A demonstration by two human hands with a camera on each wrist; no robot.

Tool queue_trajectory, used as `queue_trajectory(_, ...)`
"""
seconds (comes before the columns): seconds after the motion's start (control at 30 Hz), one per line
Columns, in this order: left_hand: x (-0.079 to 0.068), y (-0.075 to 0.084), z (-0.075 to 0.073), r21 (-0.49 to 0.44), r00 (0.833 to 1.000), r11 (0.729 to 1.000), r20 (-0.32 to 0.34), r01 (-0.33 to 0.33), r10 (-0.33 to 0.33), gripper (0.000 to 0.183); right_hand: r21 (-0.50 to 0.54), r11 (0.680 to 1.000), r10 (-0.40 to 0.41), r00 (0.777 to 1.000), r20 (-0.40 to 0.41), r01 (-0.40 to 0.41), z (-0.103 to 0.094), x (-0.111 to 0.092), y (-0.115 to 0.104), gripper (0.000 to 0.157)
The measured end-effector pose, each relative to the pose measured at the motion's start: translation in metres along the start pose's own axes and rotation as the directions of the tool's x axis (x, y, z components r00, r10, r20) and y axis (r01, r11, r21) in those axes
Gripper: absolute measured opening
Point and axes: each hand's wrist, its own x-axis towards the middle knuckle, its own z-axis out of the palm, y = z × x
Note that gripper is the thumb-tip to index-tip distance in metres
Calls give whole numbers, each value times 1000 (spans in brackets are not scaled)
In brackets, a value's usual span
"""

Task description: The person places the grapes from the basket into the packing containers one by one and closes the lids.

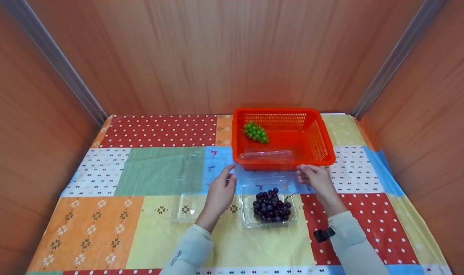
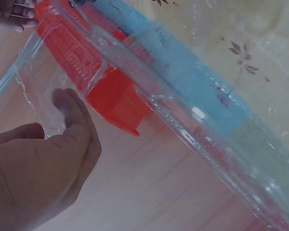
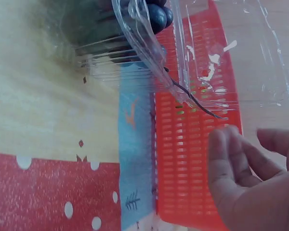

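A clear plastic clamshell box (image 1: 248,221) lies on the cloth with its lid (image 1: 268,156) raised toward the red basket. Inside its base sits a bunch of dark purple grapes (image 1: 271,206), a thin stem poking out on the right. My left hand (image 1: 219,193) is beside the lid's left side, thumb and fingers spread apart; in the left wrist view the lid's edge (image 2: 33,103) passes right by the fingertips. On the other side, my right hand (image 1: 319,182) has its fingers bent loosely, close to the lid's right edge, with nothing between thumb and fingers.
Behind the box stands a red plastic basket (image 1: 327,152) against the wooden wall, a bunch of green grapes (image 1: 256,132) in its left part. Another clear plastic box (image 1: 188,217) lies open to the left. A patchwork cloth (image 1: 167,240) covers the table, with wooden panels on three sides.
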Motion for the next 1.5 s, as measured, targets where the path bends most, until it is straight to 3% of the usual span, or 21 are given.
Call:
queue_trajectory(0.17,2,1,4,-55,996,998,79,36,-32,59,46,997,64,992,113,-69,3,-2,4,50)
queue_trajectory(0.37,0,-1,7,-114,992,993,125,28,-13,56,96,990,79,977,197,-99,0,-9,2,58)
queue_trajectory(0.6,-19,-2,11,-96,993,995,122,20,-8,50,137,987,50,968,246,-86,-10,-19,4,57)
queue_trajectory(0.8,-42,-7,19,-76,993,997,117,19,-10,36,48,999,-23,935,353,7,-18,-30,16,42)
queue_trajectory(0.93,-53,-11,28,-78,993,997,118,30,-21,37,20,1000,-3,924,382,-5,-20,-35,25,44)
queue_trajectory(1.1,-61,-18,43,-63,991,995,118,72,-64,58,-64,997,52,936,349,-31,-23,-47,30,52)
queue_trajectory(1.2,-64,-23,49,2,993,999,114,40,-40,63,-161,986,99,942,322,-48,-26,-57,29,59)
queue_trajectory(1.27,-65,-26,50,57,994,998,105,6,-12,63,-211,975,144,924,355,-71,-28,-62,29,62)
queue_trajectory(1.4,-64,-31,49,155,996,987,85,-30,17,62,-225,968,211,835,509,-108,-32,-67,29,70)
queue_trajectory(1.5,-62,-33,47,210,996,977,80,-41,25,61,-250,961,244,797,553,-121,-32,-68,30,76)
